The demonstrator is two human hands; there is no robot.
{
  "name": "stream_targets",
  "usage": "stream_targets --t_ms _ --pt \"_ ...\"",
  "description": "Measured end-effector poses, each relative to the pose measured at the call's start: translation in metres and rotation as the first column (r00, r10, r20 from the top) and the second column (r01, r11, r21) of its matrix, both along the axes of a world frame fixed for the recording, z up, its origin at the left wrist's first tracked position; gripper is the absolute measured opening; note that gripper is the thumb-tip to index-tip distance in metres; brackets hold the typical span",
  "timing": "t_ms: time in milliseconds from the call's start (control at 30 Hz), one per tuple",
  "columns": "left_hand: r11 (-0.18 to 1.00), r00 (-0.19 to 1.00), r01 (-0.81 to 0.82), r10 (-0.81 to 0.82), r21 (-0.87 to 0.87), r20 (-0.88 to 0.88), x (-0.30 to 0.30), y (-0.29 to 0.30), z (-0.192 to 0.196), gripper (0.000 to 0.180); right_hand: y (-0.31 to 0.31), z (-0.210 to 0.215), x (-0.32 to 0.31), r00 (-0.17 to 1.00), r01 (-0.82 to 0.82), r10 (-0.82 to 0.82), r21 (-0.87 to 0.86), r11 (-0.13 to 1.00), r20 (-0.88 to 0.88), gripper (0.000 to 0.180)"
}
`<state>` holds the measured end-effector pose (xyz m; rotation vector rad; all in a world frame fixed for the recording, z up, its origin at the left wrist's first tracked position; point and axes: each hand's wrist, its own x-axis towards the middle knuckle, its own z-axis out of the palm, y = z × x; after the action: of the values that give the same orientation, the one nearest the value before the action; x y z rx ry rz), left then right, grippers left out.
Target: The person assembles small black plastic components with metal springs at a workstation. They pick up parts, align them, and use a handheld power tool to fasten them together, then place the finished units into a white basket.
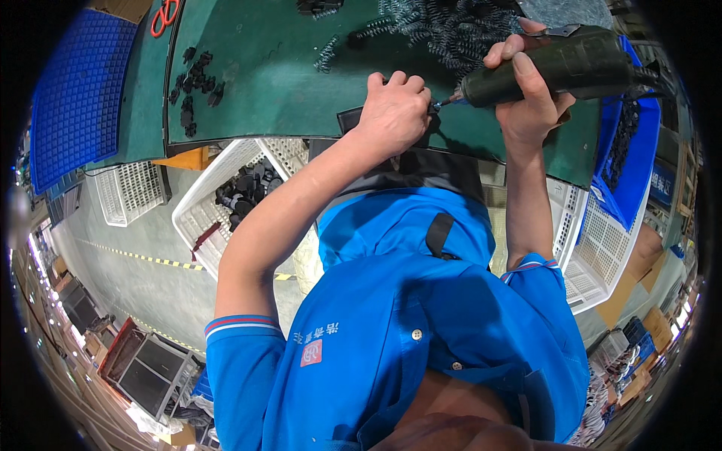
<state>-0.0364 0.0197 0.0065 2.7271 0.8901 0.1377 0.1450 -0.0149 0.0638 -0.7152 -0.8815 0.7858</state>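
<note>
My right hand [532, 98] is wrapped round a dark green power screwdriver [556, 69], held level with its tip pointing left. The tip of the tool meets a small part just beside my left hand [396, 110]. Closed fingers of the left hand grip a black part [349, 119] at the near edge of the green table; most of it is hidden under the hand, so its kind does not show. Beyond both hands lies a big heap of metal coil springs [444, 30], with a few loose springs [326, 54] to its left.
Small black parts [197, 79] lie on the table's left side, near red-handled scissors [164, 16]. A blue grid mat [83, 90] covers the far left. White crates [218, 188] stand below the table edge, one holding black parts. A blue bin [639, 150] is at right.
</note>
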Motion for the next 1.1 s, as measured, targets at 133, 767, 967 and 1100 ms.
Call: stream_targets --t_ms 133,767,967,1100 --pt "1.0 1.0 -0.001 0.001 -0.008 0.001 0.0 0.0 0.0 0.027 0.0 0.002 -0.007 0.997 0.053 -0.051 -0.023 0.998 0.053 0.042" --pt "1.0 0.999 -0.005 0.005 -0.008 0.037 0.0 0.0 -0.002 0.027 0.004 0.004 -0.013 0.984 0.071 -0.078 0.043 0.997 0.161 0.041" --pt "1.0 1.0 -0.009 0.009 -0.006 0.019 0.0 -0.001 -0.001 0.027 0.003 0.004 -0.011 0.993 0.006 -0.015 0.078 0.997 0.114 0.041" --pt "1.0 1.0 -0.008 0.008 -0.018 0.014 0.0 0.0 -0.002 0.026 0.002 0.004 -0.009 0.987 0.015 -0.027 0.077 0.997 0.16 0.043"
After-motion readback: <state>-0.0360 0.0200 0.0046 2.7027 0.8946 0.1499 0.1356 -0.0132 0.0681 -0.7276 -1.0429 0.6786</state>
